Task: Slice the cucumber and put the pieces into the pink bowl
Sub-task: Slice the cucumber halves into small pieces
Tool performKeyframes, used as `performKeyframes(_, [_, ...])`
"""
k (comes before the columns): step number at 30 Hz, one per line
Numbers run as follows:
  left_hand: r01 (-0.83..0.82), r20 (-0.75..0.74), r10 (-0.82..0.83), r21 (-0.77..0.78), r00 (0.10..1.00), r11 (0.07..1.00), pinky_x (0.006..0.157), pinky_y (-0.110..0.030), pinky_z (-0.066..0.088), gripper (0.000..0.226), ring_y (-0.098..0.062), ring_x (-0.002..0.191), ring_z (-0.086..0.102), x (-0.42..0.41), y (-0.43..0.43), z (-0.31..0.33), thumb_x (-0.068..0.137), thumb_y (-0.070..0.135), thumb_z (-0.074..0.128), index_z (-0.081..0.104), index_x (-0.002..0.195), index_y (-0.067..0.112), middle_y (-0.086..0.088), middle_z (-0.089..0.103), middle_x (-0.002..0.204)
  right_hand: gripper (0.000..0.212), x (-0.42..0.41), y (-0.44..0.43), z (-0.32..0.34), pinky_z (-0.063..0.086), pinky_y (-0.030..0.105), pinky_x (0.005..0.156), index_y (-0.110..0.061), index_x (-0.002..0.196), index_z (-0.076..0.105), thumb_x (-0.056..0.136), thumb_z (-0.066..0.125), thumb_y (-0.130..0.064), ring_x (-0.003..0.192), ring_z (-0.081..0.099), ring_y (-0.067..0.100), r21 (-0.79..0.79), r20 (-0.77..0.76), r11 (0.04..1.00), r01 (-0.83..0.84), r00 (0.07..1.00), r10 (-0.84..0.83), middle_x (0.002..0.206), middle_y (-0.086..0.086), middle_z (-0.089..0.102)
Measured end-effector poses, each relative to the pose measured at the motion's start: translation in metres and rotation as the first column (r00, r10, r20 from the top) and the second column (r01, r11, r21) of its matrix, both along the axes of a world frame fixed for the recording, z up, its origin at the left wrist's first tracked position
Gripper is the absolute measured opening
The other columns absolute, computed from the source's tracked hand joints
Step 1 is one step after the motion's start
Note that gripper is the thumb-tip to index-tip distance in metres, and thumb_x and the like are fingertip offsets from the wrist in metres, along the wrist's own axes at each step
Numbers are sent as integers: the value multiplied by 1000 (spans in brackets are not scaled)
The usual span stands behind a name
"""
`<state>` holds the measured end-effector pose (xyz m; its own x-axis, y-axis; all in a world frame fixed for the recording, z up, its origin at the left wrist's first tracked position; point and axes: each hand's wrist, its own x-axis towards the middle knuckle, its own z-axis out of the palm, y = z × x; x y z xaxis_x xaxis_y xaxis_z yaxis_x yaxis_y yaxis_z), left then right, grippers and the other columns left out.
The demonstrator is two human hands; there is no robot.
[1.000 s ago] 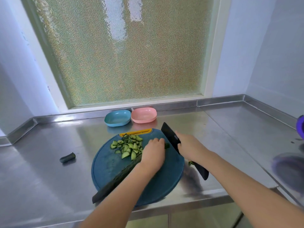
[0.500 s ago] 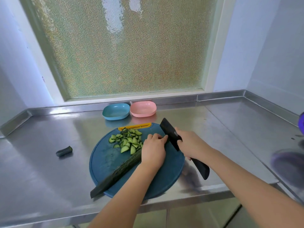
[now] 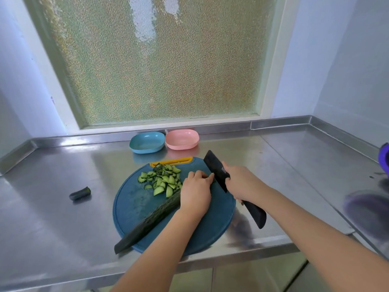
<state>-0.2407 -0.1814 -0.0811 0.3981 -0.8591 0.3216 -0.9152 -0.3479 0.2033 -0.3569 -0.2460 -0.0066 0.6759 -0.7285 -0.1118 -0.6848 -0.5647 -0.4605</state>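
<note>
Head view: left hand (image 3: 195, 194) clamps cucumber (image 3: 151, 220) overhanging board (image 3: 210, 226) rim; right hand (image 3: 242, 182) grips knife (image 3: 216, 169).

L hand (image 3: 195, 192): fingers curled, knuckles fwd, clamps cucumber (image 3: 151, 220) | R hand (image 3: 242, 183): fist round knife (image 3: 217, 171) grip | both forearms reach far, converging

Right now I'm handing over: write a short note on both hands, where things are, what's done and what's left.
Left hand holds the cucumber down on the cutting board, fingers curled beside the blade.
Right hand grips the knife, blade at the cucumber's cut end.
Done: a pile of cut pieces lies on the board's far side; a cut-off end lies on the counter to the left.
Pink bowl, at the back beside a blue bowl, shows no pieces.
Remaining: slice the rest of the cucumber, then move all pieces into the pink bowl.
</note>
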Motion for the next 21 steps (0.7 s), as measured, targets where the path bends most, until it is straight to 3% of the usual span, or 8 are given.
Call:
performKeyframes(3, [2,-2,-2,5,1000,1000,88,-34,38,51,-28,111,43,1,0,-1,94,11,37,37,143,26,-5,50,128,59,5,4,-6,44,27,67,-16,152,17,98,37,-7,81,60,23,-25,-43,999,-23,999,22,126,18,56])
performKeyframes(5, [-1,9,1,17,1000,1000,88,-33,37,52,-27,110,43,1,-1,0,94,11,37,35,143,27,-5,49,127,60,10,7,-15,40,27,69,-15,152,14,97,38,-7,96,59,27,-85,-74,996,-23,997,17,122,17,56])
performKeyframes(8, [-5,-7,5,-5,1000,1000,85,-32,37,52,-26,109,43,1,0,0,93,10,38,38,142,27,-5,50,125,66,14,8,-25,42,28,69,-16,154,6,97,37,-7,98,59,27,-83,-65,996,19,998,-25,118,17,58])
performKeyframes(11, [-20,-14,20,-14,1000,1000,83,-31,36,48,-25,108,43,0,0,1,93,10,37,43,138,24,-5,51,122,66,9,5,-26,53,32,64,-18,153,9,95,35,-4,79,63,29,97,68,991,92,993,-99,119,18,57])
performKeyframes(13, [-40,5,40,-2,999,999,81,-32,36,43,-26,107,44,-1,0,2,94,10,35,44,135,19,-7,53,121,65,6,2,-25,56,33,62,-18,153,14,93,34,-2,57,60,25,175,117,978,117,983,-139,107,18,60])
performKeyframes(15, [-50,1,50,-4,999,999,80,-32,37,42,-27,107,44,-1,0,3,95,10,34,43,135,18,-8,53,121,63,6,0,-23,57,35,63,-15,150,22,90,35,-1,48,57,22,181,131,976,118,981,-143,92,16,60])
performKeyframes(17, [-38,-21,37,-9,999,999,83,-33,37,46,-27,109,44,-1,0,3,95,10,35,40,140,21,-7,52,124,63,6,0,-20,59,37,64,-16,150,23,90,35,0,49,58,24,153,122,983,104,985,-123,94,16,60])
performKeyframes(21, [-20,-31,19,-11,999,1000,85,-32,37,50,-25,109,43,0,1,3,94,10,36,38,142,26,-4,51,126,67,2,1,-14,59,37,63,-21,153,13,93,35,-1,70,65,32,97,86,993,64,994,-72,126,17,56])
